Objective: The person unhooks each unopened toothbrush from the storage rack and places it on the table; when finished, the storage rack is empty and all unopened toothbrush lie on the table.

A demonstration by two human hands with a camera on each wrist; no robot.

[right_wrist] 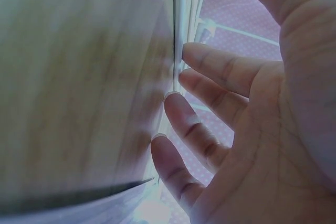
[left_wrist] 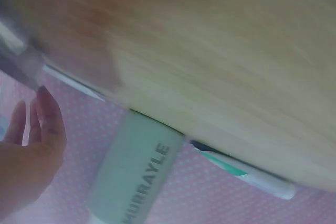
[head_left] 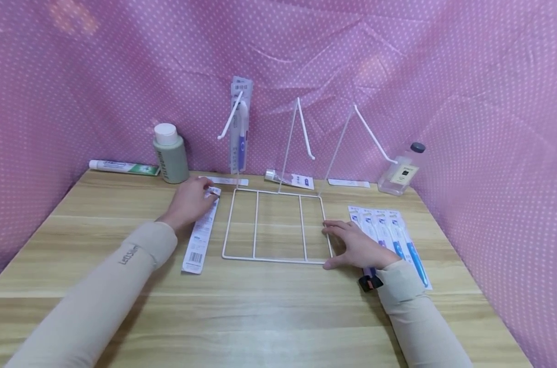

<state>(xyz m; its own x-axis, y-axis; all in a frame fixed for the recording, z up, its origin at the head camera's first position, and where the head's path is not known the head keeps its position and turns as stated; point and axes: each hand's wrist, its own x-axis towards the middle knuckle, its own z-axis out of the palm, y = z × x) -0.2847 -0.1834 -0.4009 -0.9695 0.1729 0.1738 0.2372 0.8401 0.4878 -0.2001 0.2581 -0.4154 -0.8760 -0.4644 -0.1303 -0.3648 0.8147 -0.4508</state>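
My left hand (head_left: pixel 191 202) pinches the top end of a packaged toothbrush (head_left: pixel 201 235), its printed back with a barcode facing up. In the left wrist view the left hand (left_wrist: pixel 37 150) has its fingertips right at the edge of the blurred pack. To its right stands a white wire rack (head_left: pixel 278 260) with three upright hooks; packaged toothbrushes (head_left: pixel 238 148) hang on the left hook. At the right side of the rack's base, my right hand (head_left: pixel 358 245) has its fingers spread, fingertips at the wire. The right wrist view shows nothing in the right palm (right_wrist: pixel 273 129).
Packaged toothbrushes (head_left: pixel 384 230) lie in a row at the right, partly under the right wrist. Along the back edge are a toothpaste tube (head_left: pixel 122 166), a green bottle (head_left: pixel 171 158), a smaller tube (head_left: pixel 301 180) and a clear bottle (head_left: pixel 400 174). A pink dotted cloth (head_left: pixel 278 46) hangs behind.
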